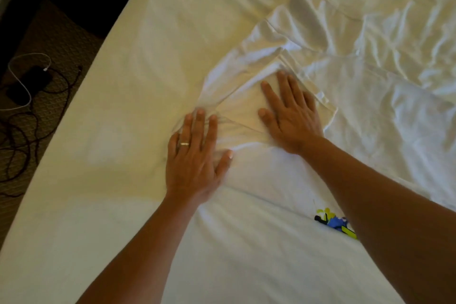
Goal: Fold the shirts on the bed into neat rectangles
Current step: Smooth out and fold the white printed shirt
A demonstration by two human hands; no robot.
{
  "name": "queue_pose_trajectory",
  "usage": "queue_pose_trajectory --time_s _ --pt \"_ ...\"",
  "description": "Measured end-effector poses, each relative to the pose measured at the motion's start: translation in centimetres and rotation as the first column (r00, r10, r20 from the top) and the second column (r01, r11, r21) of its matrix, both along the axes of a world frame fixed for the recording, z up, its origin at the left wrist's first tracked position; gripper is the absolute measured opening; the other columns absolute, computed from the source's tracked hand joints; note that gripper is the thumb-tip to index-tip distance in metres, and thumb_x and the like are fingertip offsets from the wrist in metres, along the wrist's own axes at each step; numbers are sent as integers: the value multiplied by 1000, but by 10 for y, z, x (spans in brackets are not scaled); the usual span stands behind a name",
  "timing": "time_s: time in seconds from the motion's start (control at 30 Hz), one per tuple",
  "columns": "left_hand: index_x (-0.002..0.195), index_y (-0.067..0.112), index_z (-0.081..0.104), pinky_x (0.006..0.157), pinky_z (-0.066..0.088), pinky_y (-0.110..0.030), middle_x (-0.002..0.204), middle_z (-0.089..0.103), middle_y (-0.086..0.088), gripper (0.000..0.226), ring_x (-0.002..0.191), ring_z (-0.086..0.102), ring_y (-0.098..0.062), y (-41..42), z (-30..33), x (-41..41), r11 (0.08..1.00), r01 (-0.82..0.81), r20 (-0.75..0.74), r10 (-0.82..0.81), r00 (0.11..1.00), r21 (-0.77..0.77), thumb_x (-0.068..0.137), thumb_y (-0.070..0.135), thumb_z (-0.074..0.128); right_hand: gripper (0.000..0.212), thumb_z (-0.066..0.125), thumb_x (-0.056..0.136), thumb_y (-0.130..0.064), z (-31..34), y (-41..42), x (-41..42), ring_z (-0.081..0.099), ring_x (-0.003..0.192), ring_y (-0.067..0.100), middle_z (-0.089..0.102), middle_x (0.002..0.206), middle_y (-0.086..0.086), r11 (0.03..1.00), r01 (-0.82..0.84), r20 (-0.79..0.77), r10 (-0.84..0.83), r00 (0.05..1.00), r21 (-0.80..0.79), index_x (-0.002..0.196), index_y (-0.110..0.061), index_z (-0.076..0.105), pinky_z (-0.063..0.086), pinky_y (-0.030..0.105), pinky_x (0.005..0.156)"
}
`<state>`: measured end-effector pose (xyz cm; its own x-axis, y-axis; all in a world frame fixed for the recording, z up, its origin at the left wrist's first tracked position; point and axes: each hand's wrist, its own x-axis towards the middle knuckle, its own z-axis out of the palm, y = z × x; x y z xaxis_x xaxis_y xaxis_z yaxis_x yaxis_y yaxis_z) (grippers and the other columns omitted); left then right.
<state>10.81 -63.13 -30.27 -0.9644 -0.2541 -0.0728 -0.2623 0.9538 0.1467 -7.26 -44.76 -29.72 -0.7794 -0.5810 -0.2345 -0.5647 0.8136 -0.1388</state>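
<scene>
White shirt spread mid-bed, crumpled sleeve end toward 1 o'clock. Left hand flat, fingers straight, pressing shirt at 9 o'clock side. Right hand flat, fingers spread, pressing folded part just toward 2 o'clock of left. Colourful print at 5 o'clock, possibly same shirt. Cables on floor, 9 o'clock.
</scene>
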Motion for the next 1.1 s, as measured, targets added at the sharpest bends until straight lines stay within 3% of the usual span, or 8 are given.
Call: queue_pose_trajectory --time_s 0.17,0.27,0.4,0.53,0.67,0.77,0.93,1.1 --pt "162 19 21 117 23 -49 169 12 -9 77 155 17 -30 2 -14 3 999 -7 9 8 1000 -39 99 63 32 64 16 99 -63 1 6 -18 7 153 24 1 169 1 1000 -27 36 27 999 -3 158 -40 13 18 48 115" --pt "162 20 20 118 22 -48 170 11 -9 78 156 15 -29 4 -15 3 998 -21 -9 21 1000 -52 99 63 32 52 36 102 -44 10 -8 -34 29 141 36 23 163 8 998 -38 -25 37 999 -49 153 -30 34 32 53 109" --pt "162 20 20 118 21 -47 169 12 -9 78 156 15 -28 5 -16 3 997 -29 -20 28 999 -71 98 63 33 54 46 95 -17 23 -33 -58 36 133 38 23 162 7 990 -140 -39 139 989 -18 148 -29 41 41 52 100" --pt "162 20 20 118 21 -47 170 12 -8 79 156 16 -28 5 -16 2 998 -31 -34 29 999 -63 97 62 36 45 52 92 -13 35 -47 -69 45 120 35 47 138 11 990 -124 -130 133 983 71 136 -17 52 45 46 93" --pt "162 21 21 117 22 -47 170 13 -8 79 155 17 -28 5 -15 1 997 -33 -35 31 999 -67 96 63 36 25 58 89 -15 52 -43 -72 44 113 36 51 119 13 981 -118 -255 155 954 157 112 -9 67 38 43 88" --pt "160 21 28 115 25 -47 168 20 -8 77 153 23 -29 2 -15 0 998 -39 -67 36 997 -43 96 62 38 17 61 83 -13 60 -31 -54 45 110 36 54 115 10 996 -73 -323 88 942 60 95 -8 73 36 42 85" --pt "152 16 39 101 29 -49 154 45 -11 68 137 43 -29 -1 1 0 993 -114 -217 114 969 14 93 49 45 5 68 76 -16 76 17 41 49 103 30 69 103 0 942 68 -395 -203 896 -328 81 -14 69 29 40 84" --pt "135 17 57 88 30 -45 128 61 -10 53 110 47 -31 0 16 5 997 -65 -329 48 943 -40 83 28 60 6 70 79 -11 62 65 142 57 89 30 70 93 -2 906 253 -258 -348 902 -339 83 -15 71 31 39 79"
